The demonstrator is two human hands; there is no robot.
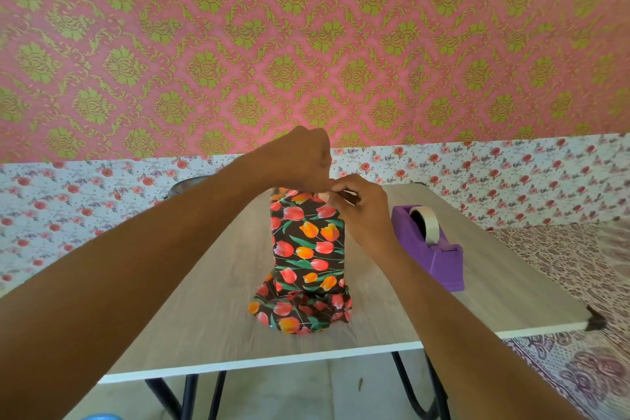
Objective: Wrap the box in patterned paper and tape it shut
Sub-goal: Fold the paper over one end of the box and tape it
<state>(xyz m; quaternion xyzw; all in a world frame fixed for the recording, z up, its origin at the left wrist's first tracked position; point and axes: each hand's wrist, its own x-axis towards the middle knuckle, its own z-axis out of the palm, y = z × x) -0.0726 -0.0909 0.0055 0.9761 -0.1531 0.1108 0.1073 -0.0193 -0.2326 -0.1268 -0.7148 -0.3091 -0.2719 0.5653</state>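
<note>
The box is seen stood on end near the middle of the table, fully covered by the patterned paper – dark, printed with red and orange tulips and green leaves. At the lower end the paper is left loose and is spread out in a crumpled skirt on the tabletop. Along the tall sides it is drawn smooth against the box.

Both hands are held at the upper end of the box. The left hand is curled into a loose fist just above the top edge. Its fingers are hidden behind the back of the hand, so it cannot be told whether anything is gripped. The right hand is set against the upper right corner, and the top edge of the paper is pinched between its thumb and fingertips, close under the left hand. A small pale strip is glimpsed at those fingertips, but what it is cannot be made out.

A purple tape dispenser is placed on the table to the right of the box, near but apart from it – a pale roll of tape is mounted in it
</note>
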